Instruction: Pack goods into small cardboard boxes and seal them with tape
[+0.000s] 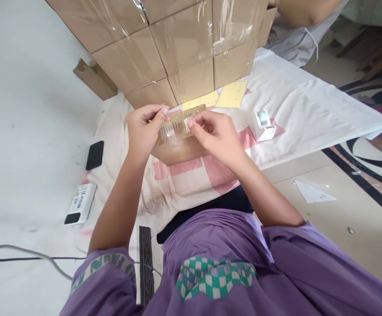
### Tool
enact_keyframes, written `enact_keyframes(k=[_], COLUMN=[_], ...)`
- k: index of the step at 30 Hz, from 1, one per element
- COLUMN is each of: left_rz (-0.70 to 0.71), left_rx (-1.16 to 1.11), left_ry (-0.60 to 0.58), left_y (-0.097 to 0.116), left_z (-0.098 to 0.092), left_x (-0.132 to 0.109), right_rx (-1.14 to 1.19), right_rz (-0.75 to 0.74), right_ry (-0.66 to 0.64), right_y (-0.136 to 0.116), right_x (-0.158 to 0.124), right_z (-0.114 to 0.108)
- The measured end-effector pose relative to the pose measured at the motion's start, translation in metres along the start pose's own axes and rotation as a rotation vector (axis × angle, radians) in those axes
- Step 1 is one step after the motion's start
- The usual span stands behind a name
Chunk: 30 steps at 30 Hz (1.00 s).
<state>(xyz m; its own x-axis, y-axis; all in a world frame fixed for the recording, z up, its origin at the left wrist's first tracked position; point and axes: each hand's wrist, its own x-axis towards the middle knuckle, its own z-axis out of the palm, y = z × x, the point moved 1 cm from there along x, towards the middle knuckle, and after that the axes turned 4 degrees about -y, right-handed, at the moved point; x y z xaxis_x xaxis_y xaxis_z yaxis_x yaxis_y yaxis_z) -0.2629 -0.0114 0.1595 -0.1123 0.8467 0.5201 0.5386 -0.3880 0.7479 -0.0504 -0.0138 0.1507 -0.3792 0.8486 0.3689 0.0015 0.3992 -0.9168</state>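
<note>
In front of me on the cloth lies a small brown cardboard box (184, 152). Shiny clear plastic film (176, 130), with faint pale marks, lies over its upper side. My left hand (147, 128) is closed in a pinch at the film's upper left edge. Thumb and forefinger of my right hand (216, 134) are pinched together on the film near its middle right. The exact grip of both hands is partly hidden by the fingers. Just behind the box are yellow sheets (232, 95) with small dark specks.
Stacked cardboard boxes (180, 41) under clear wrap rise behind the work. A white small box (262, 125) stands at right on the cloth-covered surface (296, 96). At left are a black phone-like slab (95, 155), a white device (84, 197) and an open carton (95, 79).
</note>
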Motion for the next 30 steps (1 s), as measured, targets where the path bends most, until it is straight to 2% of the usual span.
enact_keyframes(k=[4, 6, 10, 13, 19, 25, 30], left_rz=[0.010, 0.003, -0.035, -0.060, -0.049, -0.080, -0.176], left_rx=[-0.006, -0.010, -0.027, -0.033, -0.050, 0.099, 0.029], left_ry=[-0.011, -0.008, -0.027, -0.046, -0.094, -0.198, -0.300], left_y=[0.000, -0.002, -0.010, -0.015, -0.016, -0.020, -0.020], left_z=[0.003, 0.005, 0.005, 0.001, -0.001, -0.002, -0.005], left_x=[0.007, 0.009, 0.009, 0.008, 0.010, 0.024, 0.033], right_rx=[0.152, 0.206, 0.349, 0.371, 0.233, 0.051, 0.048], right_rz=[0.249, 0.327, 0.382, 0.412, 0.410, 0.330, 0.380], right_ry=[-0.220, -0.275, -0.253, -0.218, -0.186, -0.132, -0.148], right_y=[0.003, 0.006, 0.009, 0.011, 0.017, 0.023, 0.018], right_x=[0.008, 0.007, 0.002, 0.000, 0.001, 0.004, 0.000], right_z=[0.024, 0.034, 0.049, 0.054, 0.054, 0.058, 0.055])
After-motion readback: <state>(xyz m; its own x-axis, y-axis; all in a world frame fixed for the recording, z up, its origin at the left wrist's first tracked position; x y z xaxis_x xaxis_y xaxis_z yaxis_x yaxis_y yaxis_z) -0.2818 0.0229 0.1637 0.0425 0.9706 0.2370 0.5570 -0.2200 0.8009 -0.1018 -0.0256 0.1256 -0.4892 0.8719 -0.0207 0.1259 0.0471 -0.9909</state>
